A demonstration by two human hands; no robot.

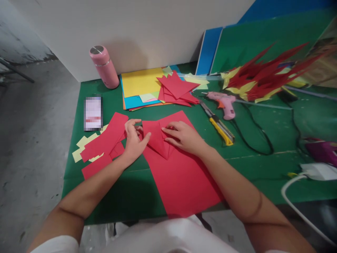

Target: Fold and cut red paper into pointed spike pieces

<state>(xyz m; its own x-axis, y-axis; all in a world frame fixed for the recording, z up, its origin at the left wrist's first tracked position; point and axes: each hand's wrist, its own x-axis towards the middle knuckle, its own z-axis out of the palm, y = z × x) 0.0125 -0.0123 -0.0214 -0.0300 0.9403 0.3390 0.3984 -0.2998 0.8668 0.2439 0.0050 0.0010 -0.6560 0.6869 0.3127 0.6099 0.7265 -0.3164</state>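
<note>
A folded red paper piece (157,138), pointed toward me, lies on a large red sheet (179,179) on the green table (263,165). My left hand (134,140) pinches the folded piece's left edge with thumb and fingers. My right hand (184,135) lies on its right side, fingers pressed flat on the fold. Red paper strips (105,144) over pale yellow scraps lie just left of my left hand.
At the back stand a pink bottle (104,66), a stack of coloured paper (139,88) and folded red triangles (176,89). A yellow utility knife (219,126), a pink glue gun (223,103) with black cord, a phone (93,113), and a red-yellow paper ornament (263,79) lie around.
</note>
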